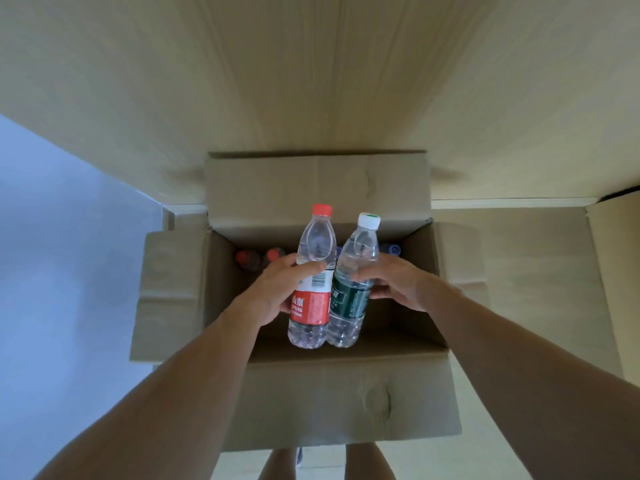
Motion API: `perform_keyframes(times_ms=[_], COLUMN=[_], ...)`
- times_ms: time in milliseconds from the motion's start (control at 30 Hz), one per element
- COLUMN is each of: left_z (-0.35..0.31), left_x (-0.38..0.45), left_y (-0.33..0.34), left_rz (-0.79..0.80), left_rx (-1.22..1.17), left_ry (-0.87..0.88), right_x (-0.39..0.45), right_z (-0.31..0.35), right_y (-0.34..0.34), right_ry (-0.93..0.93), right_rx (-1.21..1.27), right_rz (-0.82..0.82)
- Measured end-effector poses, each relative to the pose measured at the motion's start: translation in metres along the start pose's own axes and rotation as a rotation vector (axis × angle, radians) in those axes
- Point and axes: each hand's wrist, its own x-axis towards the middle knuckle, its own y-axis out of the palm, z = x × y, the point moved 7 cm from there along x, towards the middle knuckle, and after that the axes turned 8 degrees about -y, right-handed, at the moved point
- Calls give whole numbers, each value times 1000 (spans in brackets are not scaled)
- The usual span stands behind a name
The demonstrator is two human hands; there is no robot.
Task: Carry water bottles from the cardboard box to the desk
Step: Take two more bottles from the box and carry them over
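Head view: left hand (277, 289) has its fingers (308, 266) curled round the red-capped bottle (311, 282); right hand (394, 282) has fingers (362, 273) clamped on the white-capped bottle (351, 289) (green label). Both bottles touch side by side, held above the open cardboard box (339, 393), more bottles (258, 258) below the fingers.

Both arms are bare from the lower edge of the view up to the hands, with no sleeve showing on either. The left hand (277, 289) and the right hand (398, 284) carry no glove, ring, watch or band on the parts that face the camera. Between the forearms at the bottom edge, two bare legs (325, 462) show, uncovered as far as they can be seen.
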Motion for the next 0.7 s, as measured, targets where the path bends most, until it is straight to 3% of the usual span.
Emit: perform_keyframes(times_ms=[133,267,367,500,700], left_z=[-24,-50,-70,-85,-110], left_x=[-47,-93,-125,-162,-212], left_y=[13,25,35,51,69], left_rz=[17,-1,-9,114,120], left_rx=[3,2,-43,-116,-11], left_ry=[15,70,93,56,44], right_x=[-36,-75,-104,-138,-188], right_z=[30,52,71,91,114], right_y=[0,4,8,5,-2], right_ry=[-25,-50,-64,-89,-104], right_rx=[-10,132,231,306,393], right_rz=[-97,-160,-161,-167,-195])
